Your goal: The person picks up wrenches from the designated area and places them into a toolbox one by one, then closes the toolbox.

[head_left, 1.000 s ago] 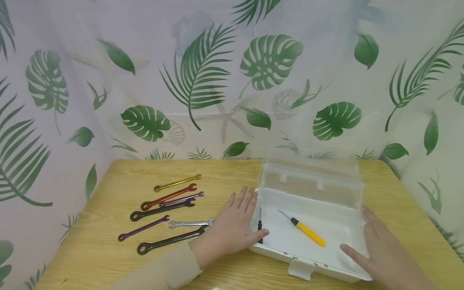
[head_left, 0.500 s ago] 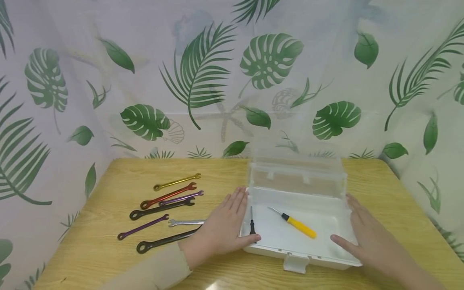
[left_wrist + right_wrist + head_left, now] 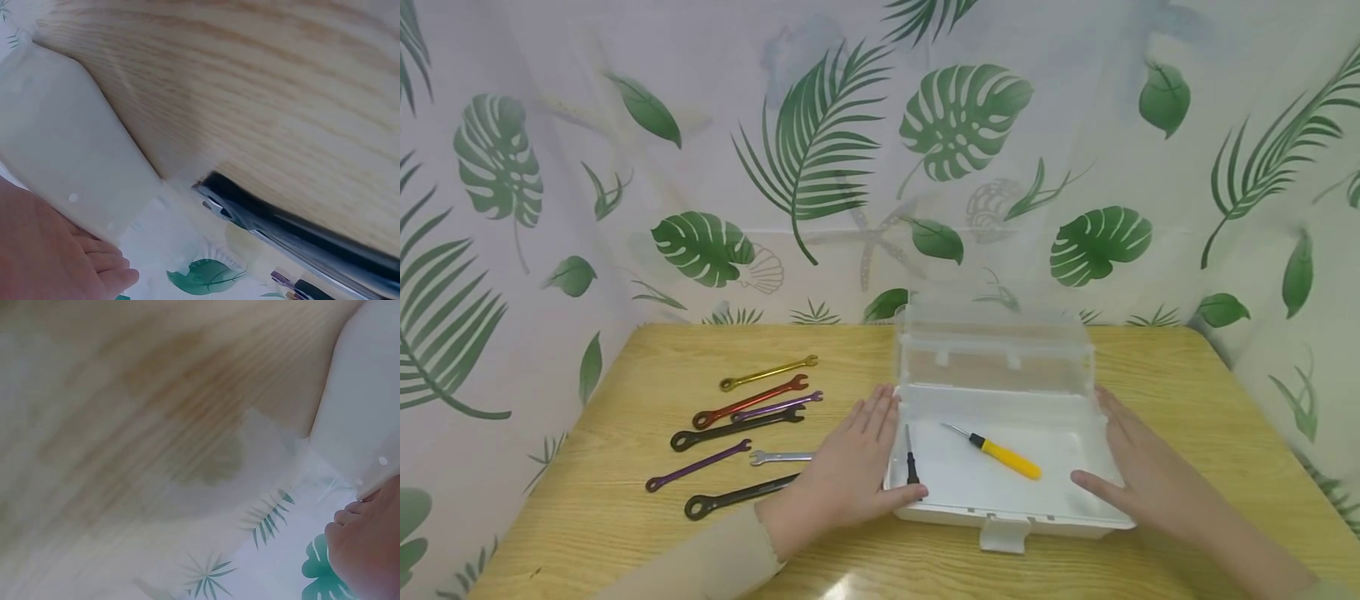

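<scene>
A white plastic toolbox [image 3: 1067, 527] with its clear lid [image 3: 996, 367] tipped back stands between both hands. My left hand [image 3: 846, 479] lies straight-fingered along its left side, thumb over the front left corner. Against the right side rests my right hand [image 3: 1153, 471], fingers extended and thumb over the rim. Inside lie a yellow-handled screwdriver [image 3: 1007, 458] and a small black screwdriver [image 3: 912, 467], its handle end partly behind the left thumb. The left wrist view shows the box's outer wall [image 3: 69, 144] beside the left fingers; the right wrist view shows the opposite wall [image 3: 369, 394].
Left of the box lie several combination wrenches: gold [image 3: 769, 372], red [image 3: 750, 403], purple [image 3: 698, 467], black [image 3: 737, 428] and silver [image 3: 781, 457]. The left forearm partly covers the nearest black wrench [image 3: 741, 497]. A leaf-patterned cloth [image 3: 820, 167] hangs behind the wooden table [image 3: 587, 533].
Both hands and the toolbox have shifted left, closer to the wrenches, with the screwdrivers riding inside. The left hand now hides more of the silver wrench.
</scene>
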Demonstrator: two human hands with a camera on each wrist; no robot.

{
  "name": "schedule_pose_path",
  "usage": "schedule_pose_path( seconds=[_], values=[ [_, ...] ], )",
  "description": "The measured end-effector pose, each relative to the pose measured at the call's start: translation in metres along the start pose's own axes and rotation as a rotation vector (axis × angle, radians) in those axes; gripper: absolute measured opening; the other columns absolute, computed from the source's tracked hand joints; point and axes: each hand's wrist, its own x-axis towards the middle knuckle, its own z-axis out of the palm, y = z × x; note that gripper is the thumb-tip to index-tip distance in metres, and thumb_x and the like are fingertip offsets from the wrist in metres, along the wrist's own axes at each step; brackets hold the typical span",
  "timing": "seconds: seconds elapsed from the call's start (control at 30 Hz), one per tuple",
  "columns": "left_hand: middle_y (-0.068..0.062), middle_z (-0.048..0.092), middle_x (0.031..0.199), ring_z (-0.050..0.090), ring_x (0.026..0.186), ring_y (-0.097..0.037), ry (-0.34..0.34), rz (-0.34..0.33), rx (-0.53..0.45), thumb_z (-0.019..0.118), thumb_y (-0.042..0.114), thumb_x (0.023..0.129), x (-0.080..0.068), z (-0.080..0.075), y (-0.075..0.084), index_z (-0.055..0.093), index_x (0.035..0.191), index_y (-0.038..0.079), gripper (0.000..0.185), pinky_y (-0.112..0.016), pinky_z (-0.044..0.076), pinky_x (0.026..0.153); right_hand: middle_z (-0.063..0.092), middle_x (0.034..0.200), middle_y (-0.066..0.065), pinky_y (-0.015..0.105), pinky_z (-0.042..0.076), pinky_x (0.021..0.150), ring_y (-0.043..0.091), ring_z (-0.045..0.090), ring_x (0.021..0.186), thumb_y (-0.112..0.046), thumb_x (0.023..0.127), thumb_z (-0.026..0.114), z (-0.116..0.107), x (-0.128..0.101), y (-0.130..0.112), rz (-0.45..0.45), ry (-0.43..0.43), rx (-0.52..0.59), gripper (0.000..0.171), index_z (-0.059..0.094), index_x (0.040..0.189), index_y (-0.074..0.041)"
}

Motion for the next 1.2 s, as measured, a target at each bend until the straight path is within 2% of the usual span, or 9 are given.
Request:
schedule_pose_path(
  seconds=[0.13, 0.3, 0.5, 0.73, 0.9, 0.97, 1.2],
  values=[
    [-0.022, 0.011, 0.177, 0.012, 0.166, -0.036, 0.006, -0.017, 0.007, 0.039, 0.082, 0.099, -0.004, -0.001, -0.001, 0.019, 0.167, -0.004, 0.111, -0.046, 0.020, 0.135, 0.020, 0.174, 0.029, 0.005, -0.016, 0.119, 0.045, 0.026, 0.160, -0.051, 0.097, 0.073, -0.001, 0.008, -0.001, -0.010, -0.025, -0.012, 0.091, 0.044, 0.145, 0.020],
    [-0.022, 0.012, 0.177, 0.012, 0.166, -0.035, 0.005, -0.036, -0.001, 0.039, 0.083, 0.099, -0.008, -0.001, -0.001, 0.020, 0.167, -0.004, 0.112, -0.046, 0.020, 0.135, 0.019, 0.174, 0.031, 0.011, -0.017, 0.121, 0.048, 0.028, 0.158, -0.057, 0.096, 0.072, -0.005, 0.014, -0.003, -0.016, -0.077, -0.057, 0.102, 0.036, 0.152, 0.021],
    [-0.024, 0.013, 0.177, 0.013, 0.166, -0.035, 0.019, -0.039, -0.010, 0.040, 0.083, 0.098, -0.013, 0.001, -0.004, 0.021, 0.166, -0.004, 0.112, -0.047, 0.021, 0.135, 0.018, 0.173, 0.032, 0.010, -0.019, 0.119, 0.048, 0.025, 0.160, -0.059, 0.096, 0.071, -0.009, 0.018, -0.006, -0.040, -0.107, -0.070, 0.110, 0.027, 0.157, 0.020],
    [-0.021, 0.010, 0.178, 0.010, 0.167, -0.033, -0.002, -0.061, -0.026, 0.040, 0.083, 0.098, -0.019, 0.000, -0.006, 0.019, 0.167, -0.003, 0.113, -0.046, 0.020, 0.135, 0.018, 0.173, 0.032, 0.015, -0.016, 0.123, 0.049, 0.026, 0.159, -0.060, 0.097, 0.069, -0.009, 0.021, -0.012, -0.033, -0.120, -0.069, 0.107, 0.029, 0.156, 0.020],
    [-0.021, 0.012, 0.177, 0.012, 0.167, -0.033, -0.005, -0.060, -0.010, 0.040, 0.083, 0.098, -0.019, -0.001, -0.005, 0.020, 0.167, -0.003, 0.112, -0.046, 0.021, 0.135, 0.022, 0.172, 0.032, 0.012, -0.017, 0.123, 0.046, 0.026, 0.160, -0.053, 0.098, 0.070, -0.006, 0.016, -0.010, -0.062, -0.075, -0.070, 0.098, 0.035, 0.153, 0.021],
    [-0.022, 0.014, 0.177, 0.013, 0.166, -0.033, -0.003, -0.056, -0.004, 0.040, 0.082, 0.098, -0.019, -0.002, -0.004, 0.021, 0.167, -0.003, 0.111, -0.046, 0.022, 0.135, 0.022, 0.173, 0.031, 0.009, -0.018, 0.121, 0.043, 0.023, 0.162, -0.052, 0.098, 0.070, -0.005, 0.013, -0.009, -0.084, -0.054, -0.076, 0.099, 0.033, 0.155, 0.020],
    [-0.022, 0.013, 0.177, 0.012, 0.166, -0.034, -0.012, -0.065, 0.005, 0.040, 0.082, 0.099, -0.021, -0.002, -0.006, 0.020, 0.167, -0.003, 0.111, -0.046, 0.021, 0.135, 0.025, 0.173, 0.027, 0.008, -0.014, 0.123, 0.031, 0.017, 0.166, -0.055, 0.095, 0.073, -0.005, 0.006, -0.006, -0.188, 0.010, -0.120, 0.095, 0.040, 0.152, 0.013]
  ],
)
